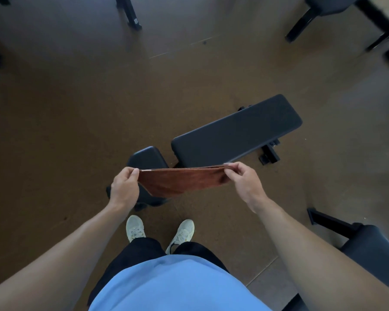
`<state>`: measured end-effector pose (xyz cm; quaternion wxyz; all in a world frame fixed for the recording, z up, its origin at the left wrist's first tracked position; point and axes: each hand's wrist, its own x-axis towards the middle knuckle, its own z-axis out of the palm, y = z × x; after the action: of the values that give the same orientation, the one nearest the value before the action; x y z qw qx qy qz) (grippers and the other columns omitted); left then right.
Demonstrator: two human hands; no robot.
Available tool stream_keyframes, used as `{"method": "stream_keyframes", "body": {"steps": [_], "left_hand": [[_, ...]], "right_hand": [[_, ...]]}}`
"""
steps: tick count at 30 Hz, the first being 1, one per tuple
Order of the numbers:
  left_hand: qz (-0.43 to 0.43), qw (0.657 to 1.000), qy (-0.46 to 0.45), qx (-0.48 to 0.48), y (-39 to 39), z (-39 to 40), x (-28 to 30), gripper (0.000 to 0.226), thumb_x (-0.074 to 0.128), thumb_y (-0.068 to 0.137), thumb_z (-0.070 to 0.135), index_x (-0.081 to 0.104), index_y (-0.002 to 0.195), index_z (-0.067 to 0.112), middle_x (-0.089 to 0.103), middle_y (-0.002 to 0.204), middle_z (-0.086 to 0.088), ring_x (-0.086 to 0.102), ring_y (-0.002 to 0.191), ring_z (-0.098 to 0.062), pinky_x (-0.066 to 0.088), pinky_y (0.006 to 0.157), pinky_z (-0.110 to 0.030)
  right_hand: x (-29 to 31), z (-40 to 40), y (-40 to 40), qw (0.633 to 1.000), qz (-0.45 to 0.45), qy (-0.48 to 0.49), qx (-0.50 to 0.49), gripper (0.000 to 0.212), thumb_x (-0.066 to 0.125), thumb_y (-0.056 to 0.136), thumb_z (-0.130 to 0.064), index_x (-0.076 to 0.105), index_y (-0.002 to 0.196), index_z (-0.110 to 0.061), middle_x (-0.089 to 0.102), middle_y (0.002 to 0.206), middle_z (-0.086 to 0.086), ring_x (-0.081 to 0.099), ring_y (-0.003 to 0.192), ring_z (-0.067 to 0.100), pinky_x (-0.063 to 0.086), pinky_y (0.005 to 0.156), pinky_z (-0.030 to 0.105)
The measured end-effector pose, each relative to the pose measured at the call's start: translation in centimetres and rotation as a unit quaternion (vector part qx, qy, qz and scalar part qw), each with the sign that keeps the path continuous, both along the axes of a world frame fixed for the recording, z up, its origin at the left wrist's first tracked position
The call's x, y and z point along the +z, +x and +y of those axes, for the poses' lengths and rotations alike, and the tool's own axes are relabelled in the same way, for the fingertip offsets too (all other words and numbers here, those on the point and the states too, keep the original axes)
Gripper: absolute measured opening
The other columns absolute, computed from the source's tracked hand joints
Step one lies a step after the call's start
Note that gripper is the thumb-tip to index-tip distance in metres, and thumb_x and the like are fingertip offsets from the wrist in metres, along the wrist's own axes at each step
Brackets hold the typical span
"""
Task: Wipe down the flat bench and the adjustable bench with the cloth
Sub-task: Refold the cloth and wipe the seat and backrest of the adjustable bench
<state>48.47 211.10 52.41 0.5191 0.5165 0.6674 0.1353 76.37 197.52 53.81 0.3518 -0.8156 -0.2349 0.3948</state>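
Between the left hand (124,187) and right hand (245,182), each pinching an upper corner, a soft, light cloth (182,180) sags above the adjustable bench (236,131).

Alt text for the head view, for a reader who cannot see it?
Both hands, left hand and right hand, pinch a folded rust-brown cloth stretched between them above a black two-pad bench on a brown floor. The person's pale shoes show below.

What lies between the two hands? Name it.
The head view shows a rust-brown cloth stretched between them. The left hand pinches one end, the right hand the other. It hangs in front of the bench, above the floor.
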Motion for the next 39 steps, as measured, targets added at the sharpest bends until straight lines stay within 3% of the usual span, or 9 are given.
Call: {"method": "stream_keyframes", "body": {"steps": [4, 7, 11, 16, 21, 29, 34, 37, 39], "left_hand": [[-0.054, 0.998, -0.031, 0.022, 0.6, -0.5, -0.1, 0.034, 0.044, 0.108, 0.036, 0.07, 0.095, 0.019, 0.073, 0.102, -0.015, 0.07, 0.102, -0.034, 0.057, 0.094, -0.051], [-0.083, 0.994, -0.045, 0.048, 1.7, -1.0, 0.1, 0.031, 0.047, 0.109, 0.034, 0.072, 0.098, 0.021, 0.075, 0.102, -0.01, 0.072, 0.1, -0.027, 0.059, 0.094, -0.051], [-0.088, 0.994, -0.026, 0.058, 4.0, -2.3, 0.9, 0.026, 0.053, 0.106, 0.037, 0.076, 0.1, 0.027, 0.077, 0.097, 0.0, 0.073, 0.097, -0.018, 0.061, 0.092, -0.047], [-0.126, 0.992, -0.014, 0.028, 6.3, -5.4, 1.3, 0.022, 0.057, 0.105, 0.029, 0.078, 0.111, 0.028, 0.078, 0.096, 0.007, 0.073, 0.098, -0.012, 0.06, 0.095, -0.042], [-0.171, 0.985, -0.018, 0.007, 7.1, -7.1, 0.8, 0.023, 0.063, 0.102, 0.022, 0.078, 0.113, 0.036, 0.077, 0.106, 0.01, 0.073, 0.103, -0.009, 0.061, 0.094, -0.04], [-0.164, 0.986, 0.009, 0.003, 7.9, -7.8, 1.1, 0.02, 0.063, 0.101, 0.022, 0.078, 0.113, 0.028, 0.073, 0.104, 0.004, 0.073, 0.101, -0.015, 0.064, 0.084, -0.033], [-0.188, 0.981, -0.049, 0.005, 7.8, -7.4, 2.0, 0.037, 0.047, 0.108, 0.026, 0.081, 0.092, 0.029, 0.081, 0.095, 0.001, 0.076, 0.098, -0.015, 0.061, 0.089, -0.033], [-0.259, 0.955, -0.142, -0.004, 7.0, -6.4, 2.2, 0.044, 0.034, 0.108, 0.021, 0.077, 0.108, 0.015, 0.08, 0.106, -0.008, 0.075, 0.104, -0.019, 0.058, 0.096, -0.038], [-0.235, 0.958, -0.165, 0.019, 6.4, -5.5, 1.8, 0.041, 0.034, 0.107, 0.018, 0.074, 0.114, 0.01, 0.078, 0.111, -0.013, 0.075, 0.104, -0.021, 0.056, 0.1, -0.044]], "right_hand": [[-0.4, 0.6, -0.5, 0.978, 0.106, 0.067, -0.167, 0.011, 0.07, 0.1, -0.024, 0.076, 0.096, -0.015, 0.077, 0.089, -0.002, 0.071, 0.086, 0.009, 0.06, 0.087, 0.036], [-1.7, 1.0, -0.9, 0.968, 0.088, 0.003, -0.236, 0.02, 0.076, 0.095, -0.039, 0.079, 0.091, -0.02, 0.08, 0.092, -0.002, 0.076, 0.09, 0.017, 0.064, 0.088, 0.044], [-2.7, 1.1, -2.9, 0.979, 0.059, -0.049, -0.19, 0.028, 0.077, 0.088, -0.056, 0.082, 0.087, -0.029, 0.08, 0.085, -0.011, 0.077, 0.089, 0.015, 0.064, 0.088, 0.045], [-2.5, 1.2, -7.5, 0.989, 0.092, -0.031, -0.109, 0.01, 0.078, 0.094, -0.038, 0.084, 0.098, -0.031, 0.081, 0.09, -0.014, 0.076, 0.093, 0.01, 0.063, 0.091, 0.043], [-2.2, 1.1, -10.1, 0.98, 0.152, 0.023, -0.123, 0.013, 0.079, 0.095, -0.029, 0.084, 0.107, -0.028, 0.082, 0.094, -0.012, 0.077, 0.094, 0.006, 0.063, 0.088, 0.029], [-1.5, 0.9, -11.6, 0.972, 0.165, 0.066, -0.151, 0.017, 0.072, 0.1, -0.023, 0.082, 0.105, -0.036, 0.081, 0.097, -0.018, 0.076, 0.094, 0.002, 0.063, 0.08, 0.023], [-1.5, 0.4, -11.6, 0.976, 0.18, 0.08, -0.09, 0.03, 0.076, 0.094, -0.041, 0.078, 0.123, -0.032, 0.079, 0.11, -0.019, 0.072, 0.11, 0.002, 0.06, 0.098, 0.031], [-1.7, 0.2, -10.4, 0.984, 0.147, 0.087, -0.054, 0.02, 0.076, 0.097, -0.028, 0.079, 0.117, -0.03, 0.08, 0.105, -0.012, 0.073, 0.106, 0.008, 0.061, 0.098, 0.039], [-1.7, 0.3, -9.2, 0.987, 0.138, 0.078, -0.039, 0.016, 0.069, 0.102, -0.022, 0.081, 0.11, -0.03, 0.08, 0.101, -0.005, 0.075, 0.096, 0.016, 0.062, 0.092, 0.05]]}}
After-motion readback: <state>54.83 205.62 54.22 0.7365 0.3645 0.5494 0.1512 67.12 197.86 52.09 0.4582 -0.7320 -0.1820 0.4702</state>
